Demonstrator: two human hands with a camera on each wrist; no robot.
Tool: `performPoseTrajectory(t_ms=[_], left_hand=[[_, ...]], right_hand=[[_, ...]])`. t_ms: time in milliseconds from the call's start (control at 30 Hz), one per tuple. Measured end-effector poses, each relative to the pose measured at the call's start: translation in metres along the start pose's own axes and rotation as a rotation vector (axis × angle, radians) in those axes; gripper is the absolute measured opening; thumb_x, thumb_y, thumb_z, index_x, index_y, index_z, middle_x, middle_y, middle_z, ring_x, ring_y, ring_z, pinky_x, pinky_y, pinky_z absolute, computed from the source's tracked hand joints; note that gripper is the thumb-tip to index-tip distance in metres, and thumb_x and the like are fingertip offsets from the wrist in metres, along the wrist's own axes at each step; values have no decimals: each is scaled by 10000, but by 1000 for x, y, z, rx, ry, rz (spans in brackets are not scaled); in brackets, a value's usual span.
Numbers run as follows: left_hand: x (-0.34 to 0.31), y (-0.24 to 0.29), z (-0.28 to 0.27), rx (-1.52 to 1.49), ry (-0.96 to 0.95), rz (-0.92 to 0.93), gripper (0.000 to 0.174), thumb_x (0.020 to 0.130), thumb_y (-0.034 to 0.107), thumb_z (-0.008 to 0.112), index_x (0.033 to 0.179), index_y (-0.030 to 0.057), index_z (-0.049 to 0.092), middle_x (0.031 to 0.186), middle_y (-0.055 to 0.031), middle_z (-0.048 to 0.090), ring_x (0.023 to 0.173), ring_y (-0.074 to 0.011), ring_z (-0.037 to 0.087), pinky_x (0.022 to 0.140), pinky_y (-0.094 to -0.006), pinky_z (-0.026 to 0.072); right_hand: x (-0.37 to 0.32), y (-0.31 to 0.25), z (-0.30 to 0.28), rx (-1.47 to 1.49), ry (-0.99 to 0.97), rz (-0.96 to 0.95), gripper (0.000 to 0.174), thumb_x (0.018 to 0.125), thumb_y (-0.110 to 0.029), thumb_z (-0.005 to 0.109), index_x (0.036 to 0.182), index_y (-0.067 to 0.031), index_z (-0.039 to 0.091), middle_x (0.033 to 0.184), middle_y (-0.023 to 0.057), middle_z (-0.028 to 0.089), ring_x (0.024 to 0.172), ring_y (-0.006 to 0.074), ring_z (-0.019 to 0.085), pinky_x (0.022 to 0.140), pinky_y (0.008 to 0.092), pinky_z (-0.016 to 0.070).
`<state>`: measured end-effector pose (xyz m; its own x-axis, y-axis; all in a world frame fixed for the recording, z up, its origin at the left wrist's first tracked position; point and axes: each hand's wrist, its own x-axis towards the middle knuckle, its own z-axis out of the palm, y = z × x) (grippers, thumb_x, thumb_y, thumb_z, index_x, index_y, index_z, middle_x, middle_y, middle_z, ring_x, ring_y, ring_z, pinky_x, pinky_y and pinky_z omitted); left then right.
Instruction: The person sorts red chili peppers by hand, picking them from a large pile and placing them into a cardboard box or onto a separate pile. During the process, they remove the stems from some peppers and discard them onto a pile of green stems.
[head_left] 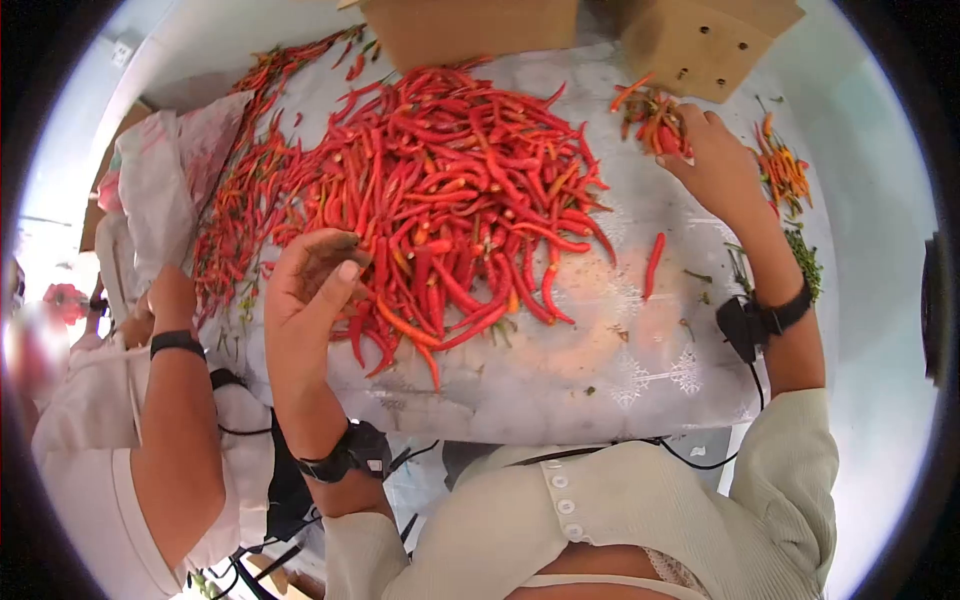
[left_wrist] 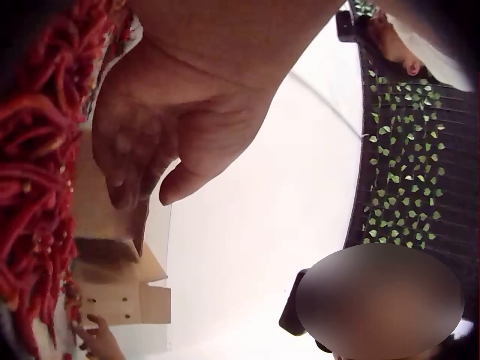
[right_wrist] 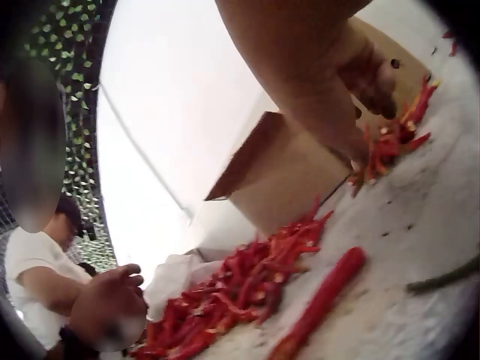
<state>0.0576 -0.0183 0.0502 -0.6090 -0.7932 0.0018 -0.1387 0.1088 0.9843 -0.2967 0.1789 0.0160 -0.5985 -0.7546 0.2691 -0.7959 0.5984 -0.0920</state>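
A big heap of red chili peppers covers the middle of the table. My left hand hovers at its near left edge, fingers loosely bent, thumb apart, nothing held; the left wrist view shows the same hand beside the heap. At the far right, my right hand reaches down to a small pile of orange-red chilies. In the right wrist view its fingertips are spread at the small pile, with thumb and fingers apart.
Cardboard boxes stand along the back. One loose red chili lies right of the heap. Orange chilies and green stems lie along the right edge. Another person's arm is at the left, near a pale bag.
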Motion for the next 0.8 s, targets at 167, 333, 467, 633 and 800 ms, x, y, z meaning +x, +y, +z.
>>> performPoseTrajectory(t_ms=[167,333,467,633,800], left_hand=[[-11,-17,-11,307,-205,22,367,750,113,766,1075,40,611,925,-42,624,780,-83,586,638,-225,459],[-16,-17,20,512,-305,280,271,738,105,744,981,30,650,838,-53,597,662,-124,555,587,-252,431],[3,-9,48,661,-250,485,250,750,126,719,978,46,656,844,-98,576,749,-239,576,665,-334,456],[19,-17,59,1008,-180,489,254,709,125,729,943,60,655,894,-117,557,893,-284,567,763,-403,447],[28,-19,37,931,-98,423,214,709,96,711,906,57,638,846,-122,556,815,-295,582,720,-406,461]], right_hand=[[-23,-42,-34,197,-630,-301,365,730,-212,737,985,-28,553,929,154,600,845,326,600,726,429,466],[-49,-63,-25,225,-712,-452,280,697,-126,727,897,-16,565,892,147,579,860,339,571,751,422,456],[-45,-91,-12,443,-380,-541,178,732,-84,652,887,-27,586,883,151,583,888,353,576,753,447,465],[-24,-134,-3,561,-279,-679,212,733,-25,642,941,-32,605,931,120,576,918,308,579,779,404,476],[-16,-156,17,346,-232,-846,243,726,-12,622,966,-49,632,972,89,584,953,285,577,799,383,484]])
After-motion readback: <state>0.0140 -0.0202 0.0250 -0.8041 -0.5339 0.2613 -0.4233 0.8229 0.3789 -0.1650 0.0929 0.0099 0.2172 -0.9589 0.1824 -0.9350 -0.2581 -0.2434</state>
